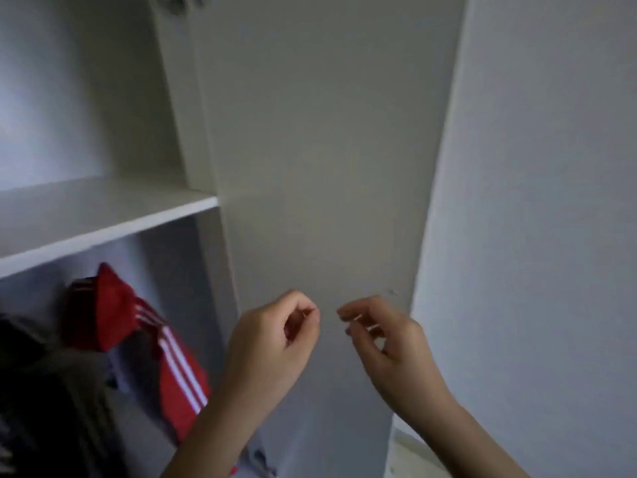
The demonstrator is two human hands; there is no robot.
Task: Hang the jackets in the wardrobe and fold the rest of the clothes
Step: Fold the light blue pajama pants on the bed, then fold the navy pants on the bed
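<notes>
A red jacket with white sleeve stripes hangs inside the white wardrobe at the lower left, under a shelf. A dark garment hangs to its left, partly cut off by the frame. Both of my hands are raised in front of the wardrobe's open door panel. My left hand has loosely curled fingers and holds nothing. My right hand is also loosely curled, and nothing shows between its fingers. The two hands are a small gap apart and touch neither jacket.
A white wall stands on the right, close beside the door panel. The upper wardrobe compartment above the shelf shows nothing inside. A strip of pale floor is visible at the bottom between door and wall.
</notes>
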